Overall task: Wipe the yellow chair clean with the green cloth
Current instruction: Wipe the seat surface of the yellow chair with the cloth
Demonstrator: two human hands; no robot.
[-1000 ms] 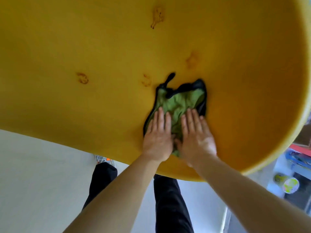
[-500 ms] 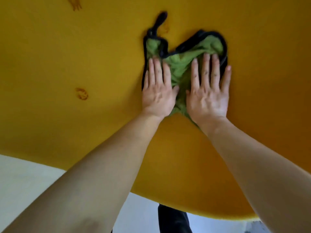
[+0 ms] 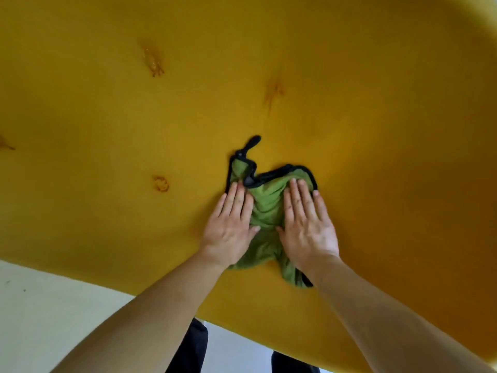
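Note:
The yellow chair (image 3: 107,103) fills most of the view, its padded surface facing me. Brownish stains mark it: one at the upper left (image 3: 153,63), one above the cloth (image 3: 273,92), one left of the cloth (image 3: 161,183). The green cloth (image 3: 267,208), edged in black, lies bunched on the surface. My left hand (image 3: 231,227) presses flat on its left side, fingers together. My right hand (image 3: 306,224) presses flat on its right side. A tail of the cloth hangs out below my right wrist.
A pale floor (image 3: 40,319) shows under the chair's lower edge. My dark trouser legs (image 3: 193,348) stand just below that edge. A further stain (image 3: 4,144) sits at the chair's far left.
Both hands pushed the cloth away across the chair, then drew it back toward me. It now lies lower, level with the stain to its left.

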